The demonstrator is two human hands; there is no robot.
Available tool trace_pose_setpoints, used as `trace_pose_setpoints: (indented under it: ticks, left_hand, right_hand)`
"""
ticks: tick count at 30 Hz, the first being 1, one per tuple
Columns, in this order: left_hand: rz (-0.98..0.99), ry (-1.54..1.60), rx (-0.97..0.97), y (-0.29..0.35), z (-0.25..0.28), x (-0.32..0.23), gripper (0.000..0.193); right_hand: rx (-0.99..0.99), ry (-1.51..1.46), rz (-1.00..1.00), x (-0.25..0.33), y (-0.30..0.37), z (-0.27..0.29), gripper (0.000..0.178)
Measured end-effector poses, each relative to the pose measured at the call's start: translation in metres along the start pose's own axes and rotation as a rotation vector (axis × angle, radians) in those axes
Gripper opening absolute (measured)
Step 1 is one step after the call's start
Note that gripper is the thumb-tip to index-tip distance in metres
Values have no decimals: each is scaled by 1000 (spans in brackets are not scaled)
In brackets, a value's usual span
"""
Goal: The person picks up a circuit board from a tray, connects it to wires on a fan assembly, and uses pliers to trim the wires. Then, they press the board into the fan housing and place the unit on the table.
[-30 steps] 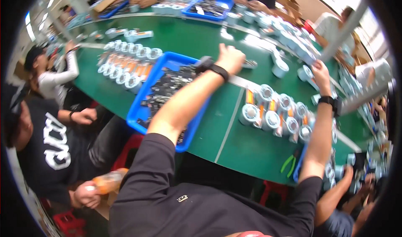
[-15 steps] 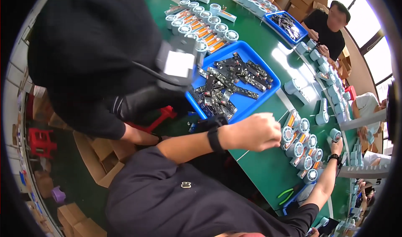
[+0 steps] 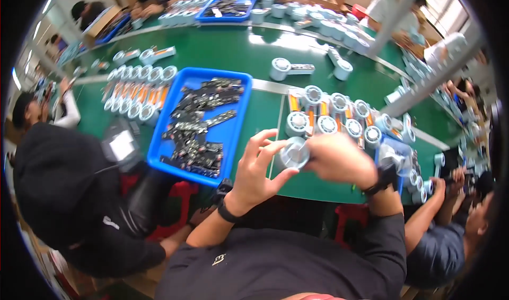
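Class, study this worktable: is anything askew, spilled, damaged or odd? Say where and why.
No spill or damage shows. Two light blue plastic units with round heads seem stray: they lie at different angles beyond the right blue and orange double row. Dark circuit boards lie jumbled, yet inside their blue rectangular plastic tray.

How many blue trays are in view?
4: a large tray left of centre; a tray at the far edge; one far left, beside a cardboard box; one at right. Others may be hidden.
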State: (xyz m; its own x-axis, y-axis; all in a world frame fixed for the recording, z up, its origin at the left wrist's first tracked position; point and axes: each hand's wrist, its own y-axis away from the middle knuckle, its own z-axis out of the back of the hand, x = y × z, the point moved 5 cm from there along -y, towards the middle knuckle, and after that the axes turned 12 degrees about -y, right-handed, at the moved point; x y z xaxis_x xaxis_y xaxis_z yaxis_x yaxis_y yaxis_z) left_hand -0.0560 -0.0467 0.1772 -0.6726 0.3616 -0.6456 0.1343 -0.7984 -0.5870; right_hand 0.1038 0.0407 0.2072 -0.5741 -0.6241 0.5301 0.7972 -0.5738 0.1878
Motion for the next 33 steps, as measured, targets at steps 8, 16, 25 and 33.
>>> trace_pose_setpoints:
  ticks: [8,16,25,33]
  left_hand:
    - [-188,-166,539,17,-72,51,62]
    - [-365,-83,529,15,-98,101,63]
    - [-438,-64,524,21,-99,133,61]
    - [-315,24,560,25,-102,153,58]
  right_hand:
    - [-336,-384,14,-56,-1,-95,31]
    - [-376,-732,-287,-86,-22,-127,48]
    - [-294,-767,-314,-99,-31,-155,52]
    - [-419,-1082,-87,-111,-56,-167,44]
